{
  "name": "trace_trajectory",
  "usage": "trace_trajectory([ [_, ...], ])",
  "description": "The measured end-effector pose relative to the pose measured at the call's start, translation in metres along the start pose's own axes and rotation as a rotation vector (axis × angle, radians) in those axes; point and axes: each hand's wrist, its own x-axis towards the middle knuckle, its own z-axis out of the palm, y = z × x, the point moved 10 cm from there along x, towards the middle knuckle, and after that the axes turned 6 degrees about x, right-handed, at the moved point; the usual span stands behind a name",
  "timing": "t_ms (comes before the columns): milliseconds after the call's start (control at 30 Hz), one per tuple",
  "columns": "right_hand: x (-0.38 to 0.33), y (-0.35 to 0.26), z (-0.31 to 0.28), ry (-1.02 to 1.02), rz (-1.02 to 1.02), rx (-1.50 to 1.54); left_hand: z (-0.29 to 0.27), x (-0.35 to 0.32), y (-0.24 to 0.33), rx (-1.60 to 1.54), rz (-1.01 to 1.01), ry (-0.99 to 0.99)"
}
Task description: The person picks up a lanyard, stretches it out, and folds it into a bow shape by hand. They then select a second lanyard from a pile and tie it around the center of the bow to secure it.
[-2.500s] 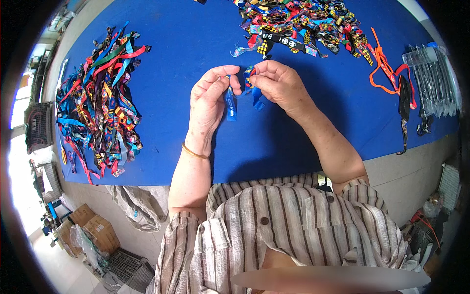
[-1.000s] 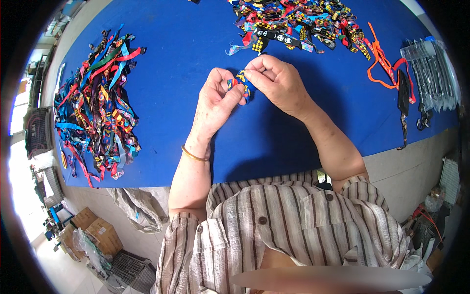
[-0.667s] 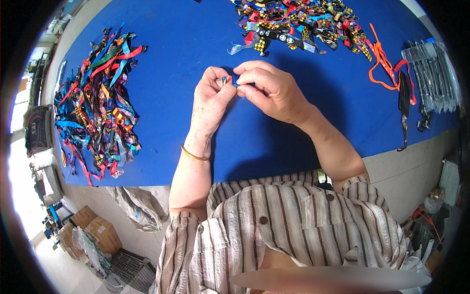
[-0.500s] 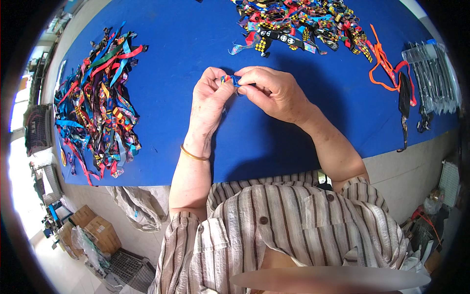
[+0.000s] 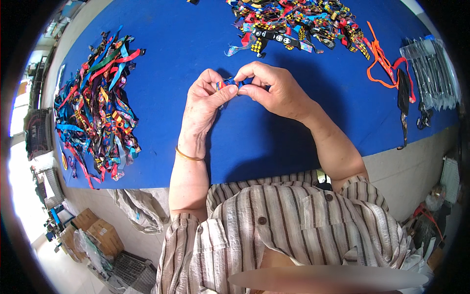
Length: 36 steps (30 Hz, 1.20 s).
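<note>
Both hands meet above the middle of the blue table [image 5: 166, 122]. My left hand [image 5: 203, 98] pinches a short printed strap [image 5: 226, 84], coloured blue, red and yellow, between thumb and fingers. At the strap's other end the thumb and fingertips of my right hand [image 5: 276, 90] close on it. Most of the strap is covered by my fingers, so its full length and any fitting on it are hidden. A bangle circles my left wrist.
A heap of colourful straps [image 5: 100, 108] lies on the left, another pile of printed straps [image 5: 293, 24] at the far side. On the right are an orange lanyard [image 5: 377, 59], a black strap [image 5: 403, 98] and clear plastic packets [image 5: 431, 73]. Cardboard boxes [image 5: 103, 235] stand on the floor, lower left.
My left hand has shifted slightly left and its thumb lies straighter along the strap. The fingers of my right hand have lifted and spread a little from its thumb.
</note>
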Motion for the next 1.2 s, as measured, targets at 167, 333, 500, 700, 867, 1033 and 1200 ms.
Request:
trace_trajectory([
  [167,0.001,0.014,0.006,-0.031,0.023,0.254,0.001,0.001,-0.006,-0.015,-0.037,-0.069],
  [333,0.002,0.018,0.011,-0.096,0.132,0.418,0.009,-0.002,0.001,-0.023,-0.039,-0.110],
  [500,0.003,0.019,0.013,-0.132,0.138,0.613,0.016,-0.004,0.005,0.017,-0.027,-0.160],
  [700,0.003,0.022,0.015,-0.163,0.164,0.677,0.015,-0.007,0.019,0.221,0.128,-0.002],
  [867,0.003,0.020,0.015,-0.104,0.145,0.602,0.015,-0.014,0.026,0.525,0.234,0.122],
  [1033,0.003,0.018,0.014,-0.054,0.103,0.539,0.022,-0.026,0.042,0.730,0.323,0.296],
  [1200,0.003,0.015,0.006,-0.009,0.095,0.470,0.016,-0.023,0.038,0.736,0.319,0.303],
])
